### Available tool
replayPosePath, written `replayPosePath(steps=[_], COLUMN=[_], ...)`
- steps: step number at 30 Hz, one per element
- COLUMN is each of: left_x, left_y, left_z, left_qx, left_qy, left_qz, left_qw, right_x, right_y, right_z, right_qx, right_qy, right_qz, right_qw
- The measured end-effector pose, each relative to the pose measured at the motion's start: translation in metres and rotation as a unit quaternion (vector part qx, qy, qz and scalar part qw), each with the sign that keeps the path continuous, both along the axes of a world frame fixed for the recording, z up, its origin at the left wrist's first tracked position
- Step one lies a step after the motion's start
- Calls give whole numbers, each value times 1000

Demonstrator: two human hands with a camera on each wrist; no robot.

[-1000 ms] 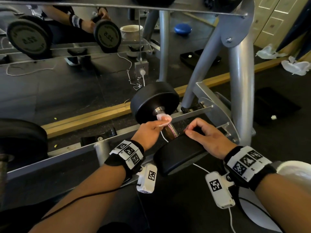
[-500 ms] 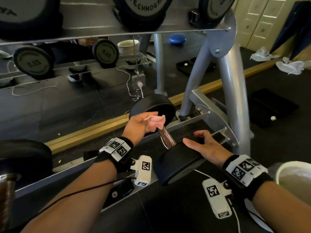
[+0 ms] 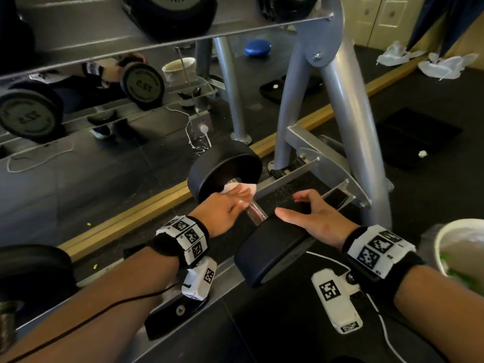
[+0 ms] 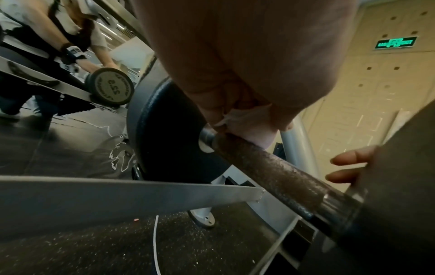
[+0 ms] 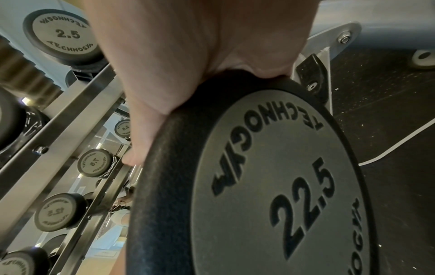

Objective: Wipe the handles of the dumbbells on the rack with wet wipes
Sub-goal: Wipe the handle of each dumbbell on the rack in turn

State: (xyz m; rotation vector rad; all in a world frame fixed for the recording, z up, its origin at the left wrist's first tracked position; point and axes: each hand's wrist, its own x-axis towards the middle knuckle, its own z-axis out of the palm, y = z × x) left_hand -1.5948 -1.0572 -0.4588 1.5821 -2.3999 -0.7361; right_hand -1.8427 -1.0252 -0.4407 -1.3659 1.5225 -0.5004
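The dumbbell handle (image 3: 255, 214) runs from 11 o'clock to 5 o'clock on the rack. The left hand (image 3: 225, 209) pinches a wet wipe (image 3: 239, 191) round its far end; bare handle lies toward 5 o'clock, where the right hand (image 3: 318, 221), fingers spread, steadies the near weight (image 3: 272, 254).

Under my right hand (image 5: 188, 55) the end plate of the dumbbell (image 5: 270, 186) reads TECHNOGYM and 22.5. Left of my thumb, a small dumbbell (image 5: 64, 35) on the upper shelf reads 2.5 with TECHNOGY showing (the last letter is cut off by my hand). Below the thumb tip, another plate (image 5: 95, 162) reads 7.5, and a lower one (image 5: 55, 212) reads 12.5, mirrored. Beyond my left hand (image 3: 222, 210), the mirror (image 3: 78, 153) shows a plate (image 3: 142, 83) with 22.5 reversed. A green wall sign (image 4: 395, 43) is unreadable.
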Motion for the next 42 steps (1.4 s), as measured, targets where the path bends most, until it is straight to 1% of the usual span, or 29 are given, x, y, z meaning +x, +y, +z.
replayPosePath(steps=[2, 3, 6, 8, 10, 11, 13, 15, 17, 18, 20, 21, 22, 23, 26, 29, 32, 35, 38, 42], left_x=[-5, -7, -7, -5, -4, -5, -8, -6, -1, 1, 4, 4, 3, 2, 1, 3, 3, 5, 8, 12], left_y=[5, 7, 10, 7, 8, 11, 18, 20, 15, 12, 7, 7, 9, 12, 21, 16, 7, 5, 6, 2], left_z=[0, 0, 5, 8, 8, 6, 4, 7, 13, 15, 16, 14, 12, 9, 5, 10, 11, 9, 12, 18], left_qx=[34, 45, 44, 28, 41, 51, 64, 76, 72, 68, 63, 63, 68, 78, 101, 84, 44, 56, 55, 2], left_qy=[-21, -34, -32, -36, -28, -24, -25, -34, -42, -39, -5, 16, 31, 35, 7, 2, -24, -38, -77, -128], left_qz=[1, -12, -56, -45, -29, -37, -78, -89, -64, -37, 30, 46, 44, 29, -40, -84, -103, -118, -187, -274], left_qw=[999, 998, 997, 998, 998, 998, 995, 993, 994, 996, 998, 997, 996, 996, 994, 993, 993, 991, 978, 953], right_x=[0, 0, 1, 0, 1, 1, 1, 1, 1, 1, 1, 1, 1, 1, 2, 2, 2, 1, 2, 2], right_y=[0, 0, 0, 0, 0, 0, 1, 2, 2, 2, 2, 3, 3, 3, 3, 5, 4, 4, 4, 4], right_z=[0, 1, 1, 0, -1, -1, 0, 0, 1, 1, 2, 1, 1, 1, 2, 4, 3, 3, 2, 2], right_qx=[-4, -5, -8, -11, -11, -12, -15, -17, -16, -15, -14, -15, -17, -18, -15, -13, -6, -3, -5, -10], right_qy=[2, 1, -2, -1, 0, 0, 3, 9, 11, 12, 14, 15, 16, 17, 19, 20, 14, 9, 9, 12], right_qz=[3, 4, 4, 4, 3, 3, 3, 3, 5, 6, 6, 4, 3, 2, 3, 2, 0, -5, -6, -2], right_qw=[1000, 1000, 1000, 1000, 1000, 1000, 1000, 1000, 1000, 1000, 1000, 1000, 1000, 1000, 1000, 1000, 1000, 1000, 1000, 1000])
